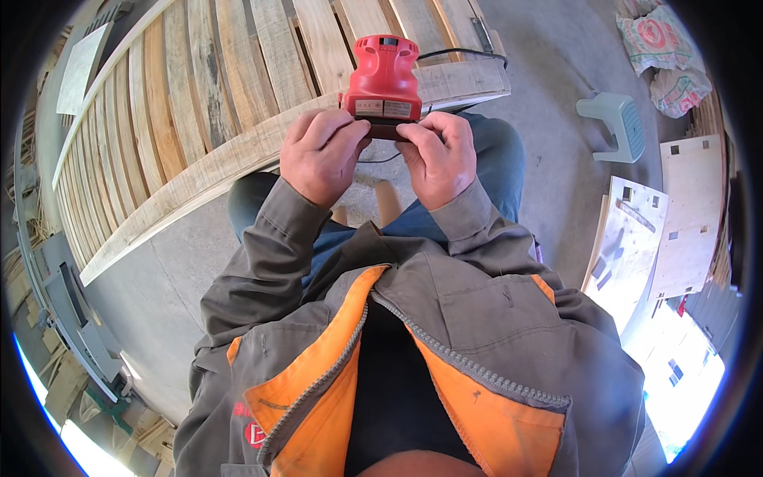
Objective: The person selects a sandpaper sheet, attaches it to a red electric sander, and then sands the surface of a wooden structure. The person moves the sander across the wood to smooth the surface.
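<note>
A red palm sander (387,79) with a dark base (386,129) lies at the near edge of a slatted wooden panel (230,63). My left hand (322,153) is closed, with thumb and fingers pinching the left corner of that base. At the right corner, my right hand (439,157) pinches it in the same way. Whether a sheet of abrasive sits between my fingertips and the base is too small to tell. From the sander's far end, a black cord (469,53) runs off to the right across the slats.
My knees are under the panel's near curved rail (199,165). A pale green plastic stool (616,127) lies on the concrete floor to the right. Beyond it are printed sacks (664,56). Boards with square holes (690,215) lean at the right, and a grey machine (75,306) stands at the left.
</note>
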Tool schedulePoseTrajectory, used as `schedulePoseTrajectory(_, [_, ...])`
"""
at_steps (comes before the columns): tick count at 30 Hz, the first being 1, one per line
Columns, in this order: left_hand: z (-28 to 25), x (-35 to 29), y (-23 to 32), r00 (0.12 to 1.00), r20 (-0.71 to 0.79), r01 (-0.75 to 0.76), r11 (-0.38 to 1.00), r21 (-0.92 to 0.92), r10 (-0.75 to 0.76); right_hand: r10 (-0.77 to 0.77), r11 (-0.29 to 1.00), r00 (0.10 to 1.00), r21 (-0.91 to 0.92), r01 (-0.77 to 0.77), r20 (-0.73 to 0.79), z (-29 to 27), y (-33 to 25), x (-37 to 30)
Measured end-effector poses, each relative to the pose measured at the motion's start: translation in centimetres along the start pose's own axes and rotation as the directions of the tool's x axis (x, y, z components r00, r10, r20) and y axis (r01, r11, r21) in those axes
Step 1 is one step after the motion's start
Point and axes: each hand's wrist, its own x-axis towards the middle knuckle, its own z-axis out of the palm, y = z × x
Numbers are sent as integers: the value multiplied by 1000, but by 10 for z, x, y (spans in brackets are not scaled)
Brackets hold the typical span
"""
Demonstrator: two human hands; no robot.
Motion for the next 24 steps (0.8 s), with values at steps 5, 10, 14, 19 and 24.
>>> schedulePoseTrajectory(5, [-3,5,4,1000,18,-9,1000,8,9,4,1000,1000,8,-4,-2,1,0,0])
schedulePoseTrajectory(10, [-2,7,6,1000,12,-6,1000,9,6,27,999,999,19,-27,-24,3,1,0])
schedulePoseTrajectory(14, [3,6,7,1000,-26,-11,1000,20,12,-23,1000,999,-20,22,-30,3,2,2])
schedulePoseTrajectory(19, [5,8,7,1000,-25,-16,999,44,17,-44,998,999,-50,43,-27,3,3,3])
schedulePoseTrajectory(24, [3,7,9,1000,7,-9,998,60,9,-30,999,999,-36,29,-29,4,3,3])
